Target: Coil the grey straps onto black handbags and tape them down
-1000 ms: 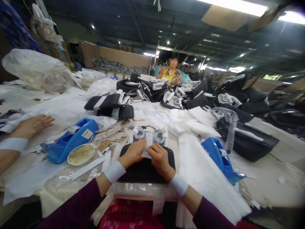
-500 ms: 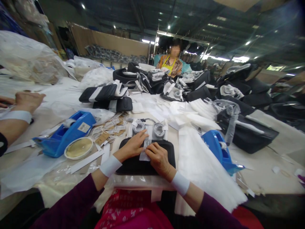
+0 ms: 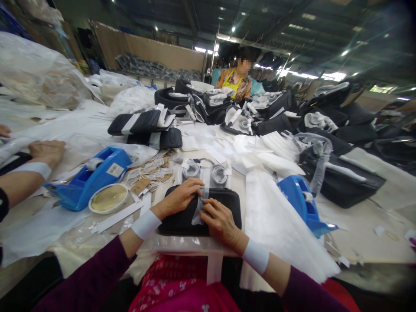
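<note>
White paper in both grips, lower centre of the frame: pinching a white strip (image 3: 197,215) over the black case (image 3: 232,206), clasping its upper part with the left hand (image 3: 180,197), nipping its lower end with the right hand (image 3: 221,222). Possibly tearing or creasing it by tugging unevenly; possibly nudging the case toward the near table edge (image 3: 190,248), or snagging the coiled cables (image 3: 191,170) just above.

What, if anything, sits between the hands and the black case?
Only the white strip: the left hand and right hand both hold it against the black case. Nothing else visible intervenes.
</note>
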